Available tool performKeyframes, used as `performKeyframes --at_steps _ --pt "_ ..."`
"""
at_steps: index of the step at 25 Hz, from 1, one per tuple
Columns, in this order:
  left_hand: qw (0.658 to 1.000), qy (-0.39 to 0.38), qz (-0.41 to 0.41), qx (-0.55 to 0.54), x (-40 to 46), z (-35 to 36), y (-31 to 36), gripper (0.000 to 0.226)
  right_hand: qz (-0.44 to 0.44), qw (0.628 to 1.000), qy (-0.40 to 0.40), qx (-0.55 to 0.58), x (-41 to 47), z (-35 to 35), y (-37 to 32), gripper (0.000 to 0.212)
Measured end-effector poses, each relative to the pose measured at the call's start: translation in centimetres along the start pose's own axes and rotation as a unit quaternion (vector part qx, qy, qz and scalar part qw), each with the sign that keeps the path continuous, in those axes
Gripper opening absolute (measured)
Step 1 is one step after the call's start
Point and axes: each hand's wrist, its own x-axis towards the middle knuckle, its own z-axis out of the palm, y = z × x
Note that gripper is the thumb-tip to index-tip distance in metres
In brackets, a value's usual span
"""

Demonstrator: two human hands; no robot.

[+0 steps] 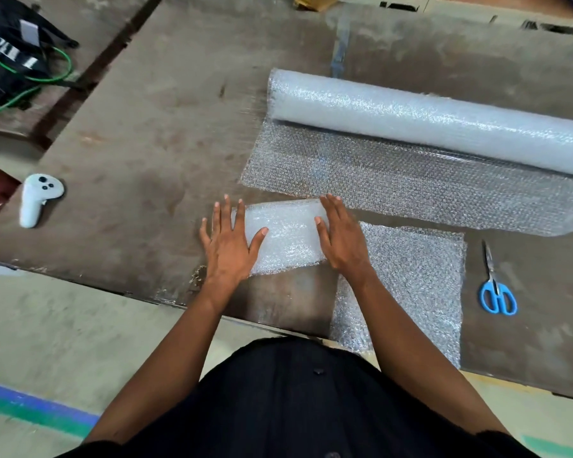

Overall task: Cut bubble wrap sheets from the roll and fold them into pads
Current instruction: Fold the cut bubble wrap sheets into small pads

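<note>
A folded pad (286,238) of bubble wrap lies near the front edge of the brown tabletop (153,133), its long axis running left to right with the right end tipped slightly away from the person. The left hand (229,239) lies flat on the pad's left end, fingers straight and spread, with no grip taken; the right hand (339,239) presses flat on the right end, fingers straight and together, likewise open. Just right of the pad, partly under the right hand, a cut sheet (417,285) lies flat, reaching the tabletop's near edge. Beyond both, the roll (427,120) lies with its long axis running from upper left to lower right, an unrolled length (377,183) spread toward the person. Blue-handled scissors (495,285) lie right of the sheet, blades pointing away. A white controller (38,198) lies well to the left.
</note>
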Motion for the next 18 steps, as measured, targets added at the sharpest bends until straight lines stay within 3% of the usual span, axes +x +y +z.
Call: performKeyframes --at_steps 4,10,15,18 --pt "0.992 0.05 0.089 -0.069 -0.3 -1.5 6.4 0.061 0.095 0.992 0.079 0.001 -2.0 -2.6 3.4 0.057" --pt "0.962 -0.046 0.228 -0.14 -1.5 1.4 15.7 0.042 0.175 0.97 0.131 -0.106 -5.9 -4.9 9.5 0.041" --pt "0.941 -0.144 0.275 -0.136 -1.7 3.8 21.3 0.052 0.332 0.922 0.105 -0.171 -8.2 -7.1 14.1 0.048" --pt "0.949 -0.179 0.235 -0.109 -0.9 4.4 23.2 0.067 0.349 0.917 0.085 -0.175 -8.5 -8.6 16.1 0.05"
